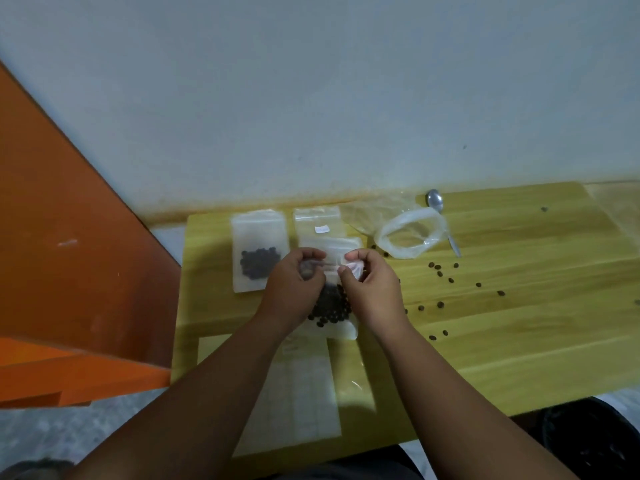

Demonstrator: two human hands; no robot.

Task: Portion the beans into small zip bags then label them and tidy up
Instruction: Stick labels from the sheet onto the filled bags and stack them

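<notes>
Observed at centre frame: the left hand and the right hand both pinch the top edge of one small zip bag, one hand at each end of the zip strip. The fingers of both hands are curled and clamped on the plastic; neither hand is free. The strip runs left to right across the frame between the two hands. The bag's long axis runs from the strip down toward the lower edge of the frame, its bottom edge at the bench. The beans sit low in the bag, just below the fingers and apart from the strip. Blur hides whether the zip is pressed closed.

Judgement: sealing is the step in hand. A closing press would travel along the strip, and both hands are equally near it.

Noted elsewhere: a filled bag to the left, empty bags above, a label sheet below, loose beans, an open plastic bag and a spoon to the right
</notes>
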